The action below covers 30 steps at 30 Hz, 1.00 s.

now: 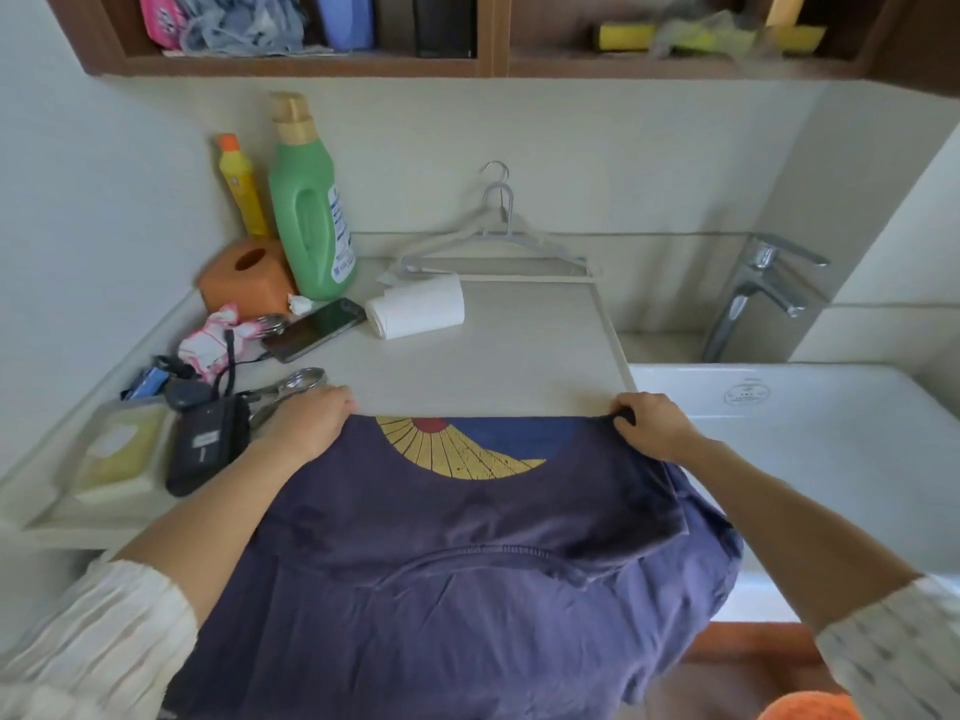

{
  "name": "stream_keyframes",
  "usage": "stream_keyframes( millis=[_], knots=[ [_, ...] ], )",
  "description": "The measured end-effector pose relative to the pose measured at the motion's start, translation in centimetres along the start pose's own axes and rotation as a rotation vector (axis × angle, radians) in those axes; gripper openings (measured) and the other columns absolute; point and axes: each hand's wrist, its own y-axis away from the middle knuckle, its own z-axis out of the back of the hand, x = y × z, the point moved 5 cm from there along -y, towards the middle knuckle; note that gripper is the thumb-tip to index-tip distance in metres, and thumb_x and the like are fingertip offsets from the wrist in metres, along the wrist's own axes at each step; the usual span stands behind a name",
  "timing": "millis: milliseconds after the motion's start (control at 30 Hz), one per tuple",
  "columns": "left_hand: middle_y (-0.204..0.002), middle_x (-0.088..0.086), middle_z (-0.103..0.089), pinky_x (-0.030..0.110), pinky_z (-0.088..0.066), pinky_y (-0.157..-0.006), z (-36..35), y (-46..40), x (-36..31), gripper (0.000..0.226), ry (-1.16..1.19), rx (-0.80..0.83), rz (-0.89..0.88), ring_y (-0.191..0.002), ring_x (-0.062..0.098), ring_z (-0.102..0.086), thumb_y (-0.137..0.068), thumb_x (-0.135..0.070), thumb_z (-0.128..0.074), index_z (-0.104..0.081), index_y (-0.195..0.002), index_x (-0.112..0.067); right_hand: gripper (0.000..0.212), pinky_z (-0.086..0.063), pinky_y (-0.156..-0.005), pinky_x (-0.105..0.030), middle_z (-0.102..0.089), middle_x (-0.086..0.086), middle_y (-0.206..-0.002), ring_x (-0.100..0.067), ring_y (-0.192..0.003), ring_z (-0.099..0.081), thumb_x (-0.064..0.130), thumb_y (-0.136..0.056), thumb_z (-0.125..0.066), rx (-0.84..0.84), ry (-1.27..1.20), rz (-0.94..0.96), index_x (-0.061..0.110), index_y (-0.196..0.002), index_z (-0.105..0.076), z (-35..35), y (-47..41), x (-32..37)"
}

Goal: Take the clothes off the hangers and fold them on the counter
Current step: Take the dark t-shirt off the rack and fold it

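Both hands are working the navy T-shirt — the left hand is pinching its far left corner, fingers curled onto the cloth, and the right hand is gripping the far right corner, fingers bunched around a fold. The shirt is lying front-up on the table, its near part draping off the front edge.

The risk, as I judge it: the right side is hanging over the sink, so a loose grip could let it slide in. Just beyond the left fingers, metal clips and a black pouch are crowding the cloth — a wide fold could snag them. Further off, a paper roll, a phone and two empty hangers are sitting well clear.
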Motion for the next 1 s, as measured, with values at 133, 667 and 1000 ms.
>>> stream_keyframes(
  millis=[133,667,1000],
  knots=[
    [-0.083,0.005,-0.065,0.033,-0.040,-0.067,3.2,-2.4,-0.2,0.029,0.201,-0.087,-0.052,-0.082,0.024,-0.058,-0.091,-0.037,-0.058,-0.064,-0.080,-0.010,0.021,-0.031,-0.093,-0.038,-0.065,0.000,-0.114,-0.027,-0.111,-0.054,0.026,-0.095,-0.048,-0.091,0.114,-0.025,0.023,-0.109,-0.062,2.3,-1.8,0.1],
    [-0.066,0.006,-0.057,0.036,-0.042,-0.060,8.7,-16.2,0.0,0.039,0.115,-0.195,0.035,-0.074,0.033,-0.057,-0.074,-0.048,-0.074,-0.056,-0.069,-0.014,0.025,-0.042,-0.076,-0.032,-0.068,-0.012,-0.110,-0.034,-0.101,-0.059,0.020,-0.093,-0.047,-0.304,0.121,-0.101,0.019,-0.102,-0.071,11.6,-18.3,3.0],
    [-0.135,0.009,-0.047,0.050,-0.028,-0.104,4.0,-20.5,0.1,0.044,-0.114,-0.313,0.257,-0.128,0.032,-0.036,-0.084,-0.015,-0.062,-0.056,-0.127,-0.017,0.039,-0.040,-0.097,-0.040,-0.038,-0.012,-0.136,-0.034,-0.120,-0.044,0.005,-0.085,-0.054,-0.199,0.179,-0.122,0.012,-0.123,-0.057,5.1,-26.3,3.1]
  ],
)
